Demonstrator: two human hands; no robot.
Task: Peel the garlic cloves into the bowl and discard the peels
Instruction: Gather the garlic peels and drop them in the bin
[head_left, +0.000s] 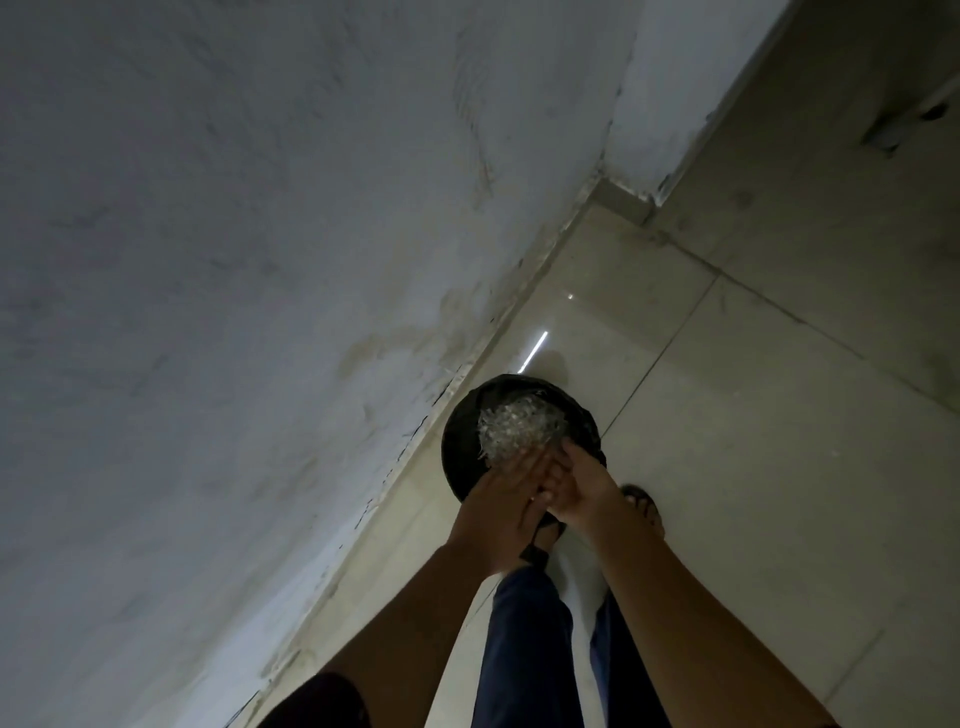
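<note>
A round black bin (460, 441) lined with a dark bag stands on the floor by the wall. A heap of pale garlic peels (519, 428) lies inside it. Both my hands are held together just above the bin's near rim. My left hand (501, 501) has its fingers stretched out flat toward the peels. My right hand (584, 491) lies against the left hand's fingers and touches them. I see nothing held in either hand. No bowl or garlic cloves are in view.
A scuffed white wall (234, 260) fills the left side and meets the glossy beige tiled floor (753, 467) along a skirting line. My legs in dark blue trousers (524, 649) and a sandalled foot (644, 506) stand right behind the bin.
</note>
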